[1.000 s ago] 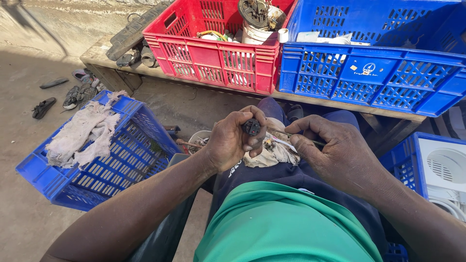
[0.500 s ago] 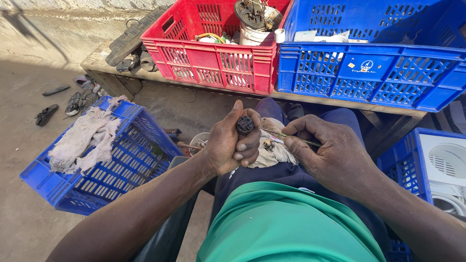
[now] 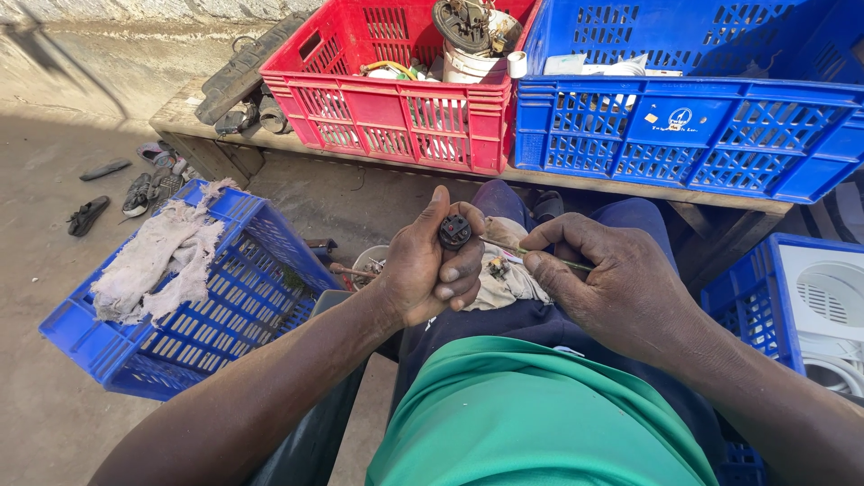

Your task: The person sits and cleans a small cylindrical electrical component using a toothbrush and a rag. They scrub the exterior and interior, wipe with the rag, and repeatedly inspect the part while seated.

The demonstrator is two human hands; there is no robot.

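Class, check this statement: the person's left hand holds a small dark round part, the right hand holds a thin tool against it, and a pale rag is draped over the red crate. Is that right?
Not quite. In the head view the pale rag is draped over the blue crate on the ground, not the red crate. The rest stands: the left hand holds the small dark round part, and the right hand holds the thin tool against it.

My left hand (image 3: 430,270) wraps most of the small dark round part (image 3: 454,231), so I can't tell its shape. The thin tool (image 3: 540,256) vanishes inside my right hand (image 3: 612,288). The white appliance (image 3: 832,306) is cut off at right.
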